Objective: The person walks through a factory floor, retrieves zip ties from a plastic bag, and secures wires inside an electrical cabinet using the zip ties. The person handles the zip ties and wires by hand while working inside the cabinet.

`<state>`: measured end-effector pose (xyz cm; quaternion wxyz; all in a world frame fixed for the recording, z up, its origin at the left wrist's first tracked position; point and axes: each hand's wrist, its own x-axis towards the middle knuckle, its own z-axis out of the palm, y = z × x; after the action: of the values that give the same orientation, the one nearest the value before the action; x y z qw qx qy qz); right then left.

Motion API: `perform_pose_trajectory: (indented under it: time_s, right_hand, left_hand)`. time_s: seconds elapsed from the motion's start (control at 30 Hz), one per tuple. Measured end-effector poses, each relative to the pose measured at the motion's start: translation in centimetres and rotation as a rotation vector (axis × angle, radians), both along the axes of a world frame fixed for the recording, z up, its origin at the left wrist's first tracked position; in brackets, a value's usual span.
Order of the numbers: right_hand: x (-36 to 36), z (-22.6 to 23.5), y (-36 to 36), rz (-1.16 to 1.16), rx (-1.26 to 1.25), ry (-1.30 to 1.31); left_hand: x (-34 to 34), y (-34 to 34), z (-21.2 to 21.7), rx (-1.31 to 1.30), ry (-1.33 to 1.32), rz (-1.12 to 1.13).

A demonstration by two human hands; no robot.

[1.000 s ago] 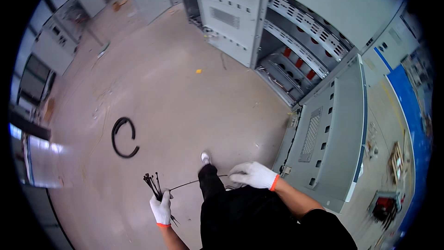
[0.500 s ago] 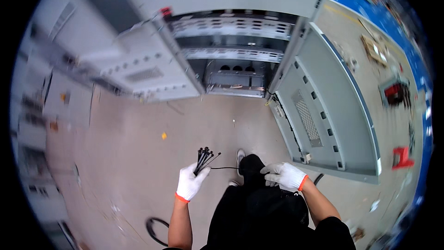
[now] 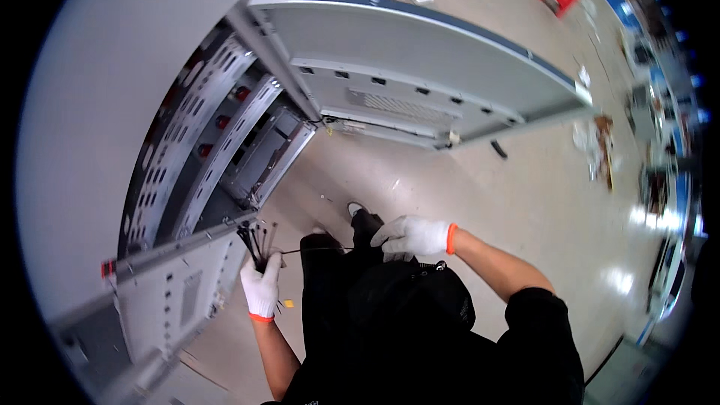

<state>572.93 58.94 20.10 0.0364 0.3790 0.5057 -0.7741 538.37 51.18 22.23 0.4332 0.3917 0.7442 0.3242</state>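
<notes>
My left hand is fisted around a bundle of black cable ties beside the open cabinet; my right hand pinches one tie's end. I'd pull it straight, keeping the bundle gripped tight.

The view has swung round: the open grey cabinet now fills the left side and its door stretches across the top. The left hand with its bundle of black cable ties has moved left, close beside the cabinet. The right hand now sits nearer centre.
</notes>
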Motion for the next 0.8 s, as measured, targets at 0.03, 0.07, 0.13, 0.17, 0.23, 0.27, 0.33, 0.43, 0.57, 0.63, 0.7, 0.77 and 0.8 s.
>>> perform_pose_trajectory:
  time_s: [0.03, 0.07, 0.13, 0.17, 0.23, 0.27, 0.33, 0.43, 0.57, 0.63, 0.7, 0.77, 0.8]
  right_hand:
    - [-0.5, -0.3, -0.9, -0.077, -0.014, 0.009]
    - [-1.1, -0.5, -1.7, -0.146, -0.029, 0.020]
    - [-2.7, -1.2, -4.8, -0.311, -0.045, 0.060]
    - [-3.5, -2.3, -7.0, -0.411, -0.018, 0.086]
    - [-5.1, -1.9, -9.0, -0.574, -0.096, 0.074]
    - [-5.7, -2.2, -9.8, -0.608, -0.114, 0.080]
    - [-6.6, -2.7, -12.0, -0.691, -0.158, 0.091]
    - [-6.3, -0.7, -12.3, -0.656, -0.308, -0.044]
    - [-4.9, -2.5, -18.2, -0.648, -0.147, -0.085]
    - [-4.7, -3.4, -20.2, -0.642, -0.052, -0.088]
    - [-4.0, -2.8, -20.9, -0.606, -0.025, -0.082]
    - [-3.4, -1.7, -20.4, -0.587, -0.112, -0.055]
    - [-3.0, -1.6, -20.3, -0.567, -0.156, -0.043]
  left_hand:
    - [-1.0, 1.6, 0.4, -0.027, -0.032, -0.038]
    - [-1.9, 3.5, 0.7, -0.056, -0.062, -0.069]
    - [-4.4, 6.8, -0.5, -0.075, -0.083, -0.215]
    - [-4.8, 8.4, -1.1, -0.056, -0.075, -0.268]
    - [-5.5, 10.3, -1.4, -0.030, -0.064, -0.334]
    - [-5.3, 10.9, -1.3, -0.025, -0.069, -0.360]
    - [-4.9, 11.6, -1.5, -0.011, -0.113, -0.475]
    - [-4.6, 12.0, -2.4, -0.114, -0.068, -0.529]
    - [-3.7, 11.4, -2.8, -0.148, -0.003, -0.702]
    - [-3.3, 11.0, -2.6, -0.183, 0.042, -0.778]
    - [-2.4, 10.6, -3.6, -0.180, 0.038, -0.827]
    - [-1.6, 10.7, -3.2, -0.167, 0.030, -0.844]
    - [-1.3, 10.5, -3.0, -0.163, 0.036, -0.837]
